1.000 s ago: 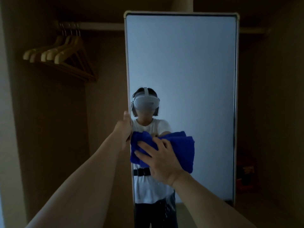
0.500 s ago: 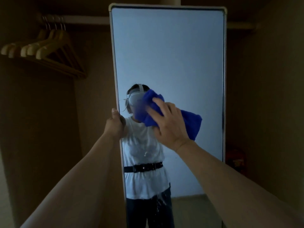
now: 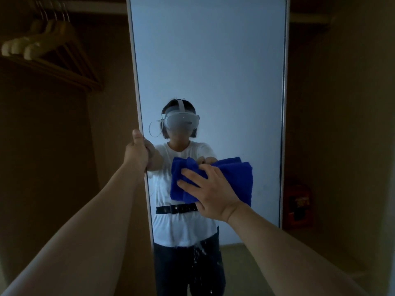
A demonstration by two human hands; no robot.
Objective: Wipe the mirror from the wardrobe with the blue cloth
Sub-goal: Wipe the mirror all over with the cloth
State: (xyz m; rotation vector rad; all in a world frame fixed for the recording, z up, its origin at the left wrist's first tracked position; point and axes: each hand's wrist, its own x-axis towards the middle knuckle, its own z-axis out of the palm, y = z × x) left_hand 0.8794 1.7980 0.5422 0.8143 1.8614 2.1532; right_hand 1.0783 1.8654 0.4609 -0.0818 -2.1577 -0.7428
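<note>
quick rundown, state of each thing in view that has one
mirror: upright, left edge gripped, wet specks low on the glass
blue cloth: bunched, pressed flat to the glass
left hand: closed around the mirror's left edge
right hand: fingers spread, palm on the cloth
hangers: hung on the rail, empty
red object: on the wardrobe floor, too dark to tell more

A tall mirror (image 3: 213, 60) stands upright inside a dim wardrobe (image 3: 342, 124). The left hand (image 3: 137, 152) grips the mirror's left edge, thumb up along the frame. The right hand (image 3: 210, 190) presses a folded blue cloth (image 3: 233, 180) flat against the glass, fingers spread over it. Wooden hangers (image 3: 49, 45) hang from a rail at upper left. A red object (image 3: 299, 201), too dark to identify, sits low on the right beside the mirror.
</note>
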